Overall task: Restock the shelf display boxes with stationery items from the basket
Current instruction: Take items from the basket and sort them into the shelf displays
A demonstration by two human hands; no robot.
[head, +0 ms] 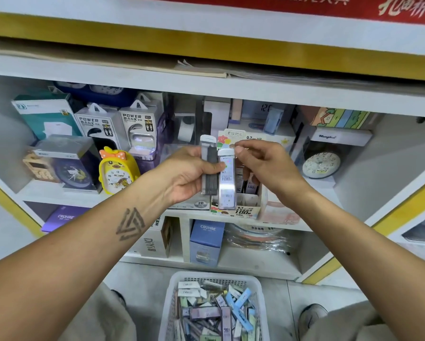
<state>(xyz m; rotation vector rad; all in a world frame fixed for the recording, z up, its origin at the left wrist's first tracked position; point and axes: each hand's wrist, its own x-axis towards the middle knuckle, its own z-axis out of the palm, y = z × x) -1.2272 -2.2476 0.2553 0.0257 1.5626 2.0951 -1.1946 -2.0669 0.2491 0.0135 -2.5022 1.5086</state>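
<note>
On the middle shelf (59, 193), toward its left end, power bank boxes (113, 126) and a yellow duck clock (116, 172) are stood. In front of the shelf's middle, two lead refill cases are held up: a dark case (209, 166) is clamped between the thumb and curled fingers of the left hand (189, 175), and a white case (226, 178) just beside it appears to be held in the same grip, its cap pinched by the thumb and forefinger of the right hand (263, 166). Behind the white case, at the shelf's front edge, the display box (243, 210) marked 0.7 is stood, with several slots seemingly unfilled. A round clock (321, 164) is seen toward the right end. On the floor below, the basket (172, 291) is filled with more stationery.

The step in hand is judged to be sorting a case before placement. Next, the white case would need to be drawn free and lowered upright into an open slot.
</note>
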